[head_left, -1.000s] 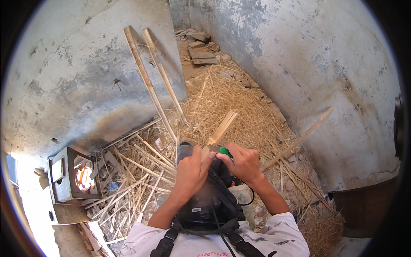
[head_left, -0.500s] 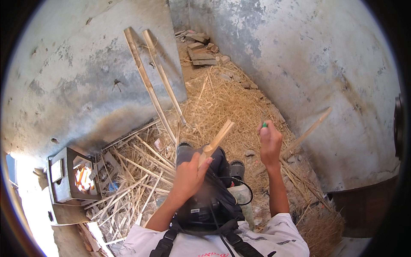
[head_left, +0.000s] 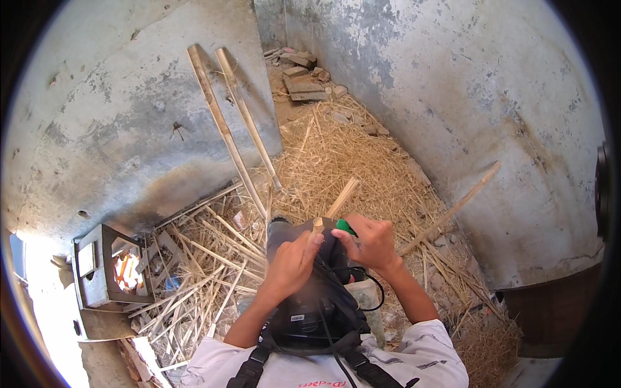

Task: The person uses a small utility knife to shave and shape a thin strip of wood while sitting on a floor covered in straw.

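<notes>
My left hand [head_left: 289, 264] is closed round a short split bamboo piece [head_left: 318, 224], held above my lap with its pale near end showing beside the thumb. A pale bamboo length [head_left: 343, 196] sticks out beyond my hands, its lower part hidden; I cannot tell if it belongs to the same piece. Close by on the right, my right hand [head_left: 372, 242] is wrapped round a small green-handled tool [head_left: 346, 226]. The green part points toward the bamboo, and any blade is too small to make out.
Two long bamboo poles [head_left: 223, 129] lean on the left wall. Another bamboo strip [head_left: 462, 202] slants against the right wall. Straw and shavings [head_left: 343, 155] cover the floor ahead, with split sticks [head_left: 194, 304] piled at left. A metal-framed box [head_left: 103, 271] stands there; bricks [head_left: 304, 81] lie in the far corner.
My right hand has come left and down from out beside me to the bamboo, bringing the green-handled tool along. The left hand has shifted slightly, still gripping its piece.
</notes>
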### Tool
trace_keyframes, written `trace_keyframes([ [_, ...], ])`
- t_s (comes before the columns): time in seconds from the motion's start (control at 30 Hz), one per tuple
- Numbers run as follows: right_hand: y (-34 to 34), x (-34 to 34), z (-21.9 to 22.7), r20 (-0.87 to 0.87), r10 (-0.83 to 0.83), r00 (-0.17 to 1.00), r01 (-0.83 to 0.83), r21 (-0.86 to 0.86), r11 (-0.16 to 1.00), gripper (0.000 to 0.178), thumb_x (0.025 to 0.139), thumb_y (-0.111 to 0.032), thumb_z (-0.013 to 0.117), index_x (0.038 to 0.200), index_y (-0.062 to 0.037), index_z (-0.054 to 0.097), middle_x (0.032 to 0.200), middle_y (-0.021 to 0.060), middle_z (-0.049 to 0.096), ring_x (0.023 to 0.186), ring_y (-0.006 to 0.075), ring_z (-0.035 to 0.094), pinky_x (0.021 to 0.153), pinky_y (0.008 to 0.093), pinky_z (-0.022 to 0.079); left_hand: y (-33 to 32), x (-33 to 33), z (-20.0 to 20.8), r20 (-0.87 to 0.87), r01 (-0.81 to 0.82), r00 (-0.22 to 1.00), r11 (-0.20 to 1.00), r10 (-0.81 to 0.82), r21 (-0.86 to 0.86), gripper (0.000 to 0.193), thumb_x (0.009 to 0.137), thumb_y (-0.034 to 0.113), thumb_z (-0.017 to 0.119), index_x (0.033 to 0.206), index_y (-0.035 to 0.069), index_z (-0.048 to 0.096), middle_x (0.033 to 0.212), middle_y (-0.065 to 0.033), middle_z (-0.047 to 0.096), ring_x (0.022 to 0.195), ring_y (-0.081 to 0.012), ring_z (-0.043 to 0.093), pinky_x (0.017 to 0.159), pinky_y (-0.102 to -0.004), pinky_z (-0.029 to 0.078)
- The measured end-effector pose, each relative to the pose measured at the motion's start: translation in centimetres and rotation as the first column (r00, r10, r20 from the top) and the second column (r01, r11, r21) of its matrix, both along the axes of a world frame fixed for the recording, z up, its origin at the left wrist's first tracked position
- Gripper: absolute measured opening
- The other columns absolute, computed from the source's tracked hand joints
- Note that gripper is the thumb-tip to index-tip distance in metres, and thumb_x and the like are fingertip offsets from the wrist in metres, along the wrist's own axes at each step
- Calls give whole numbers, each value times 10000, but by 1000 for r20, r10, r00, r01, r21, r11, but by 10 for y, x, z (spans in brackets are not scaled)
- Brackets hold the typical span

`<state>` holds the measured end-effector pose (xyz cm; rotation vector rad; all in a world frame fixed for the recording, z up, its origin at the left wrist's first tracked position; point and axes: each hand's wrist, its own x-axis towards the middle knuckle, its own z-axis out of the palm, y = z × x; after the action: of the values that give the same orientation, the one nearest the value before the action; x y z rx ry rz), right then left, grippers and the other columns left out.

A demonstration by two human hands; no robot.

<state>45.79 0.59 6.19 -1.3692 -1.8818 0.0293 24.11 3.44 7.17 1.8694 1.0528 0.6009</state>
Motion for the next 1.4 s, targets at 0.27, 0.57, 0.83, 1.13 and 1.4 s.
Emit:
trace_keyframes([
  [0.27, 31, 137, -7, -175, -613, 771, 611, -70, 789, 429, 1131, -444, 503, 963, -93, 686, 616, -11, 530, 494, 73, 445, 426, 291, 321, -16, -22, -1, -56, 48, 997, 995, -53, -83, 479, 1141, 427, 432, 1071, -8, 620, 777, -287, 623, 758, -514, 620, 676, -546, 451],
  [0.57, 5, 51, 19, -737, -148, 660, -177, -344, 922, 351, 1115, -401, 559, 1125, -67, 665, 721, -77, 524, 556, -6, 386, 454, 202, 267, -5, 3, 8, -179, -148, 966, 966, 187, 212, 445, 1070, 447, 597, 1074, 4, 635, 709, -256, 646, 724, -492, 663, 647, -542, 489],
  [0.83, 20, 33, -1, -935, -169, 311, -231, -247, 941, 181, 1060, -212, 665, 964, -59, 657, 581, -68, 468, 425, 18, 342, 404, 236, 217, 10, 3, 22, -187, -50, 979, 979, 88, 197, 514, 1009, 473, 690, 1287, 52, 595, 943, -193, 737, 851, -388, 728, 755, -478, 556],
  [1.13, 9, 128, 10, -972, -138, 192, 101, -120, 988, 208, 1053, -249, 690, 917, -105, 630, 593, -70, 471, 425, 22, 326, 400, 233, 190, 26, -110, 45, -153, -265, 935, 915, 321, 303, 417, 984, 363, 741, 1246, 42, 691, 1122, -147, 738, 1114, -325, 691, 1031, -436, 481],
  [1.4, -8, 195, 4, -999, -29, -12, 216, -31, 976, 281, 1048, -295, 704, 1103, -20, 685, 777, -2, 620, 430, 23, 301, 387, 218, 199, 33, -159, 50, -44, -438, 781, 596, 623, 673, 440, 1020, 351, 705, 1362, 78, 662, 1387, -151, 659, 1370, -359, 555, 1183, -494, 379],
])
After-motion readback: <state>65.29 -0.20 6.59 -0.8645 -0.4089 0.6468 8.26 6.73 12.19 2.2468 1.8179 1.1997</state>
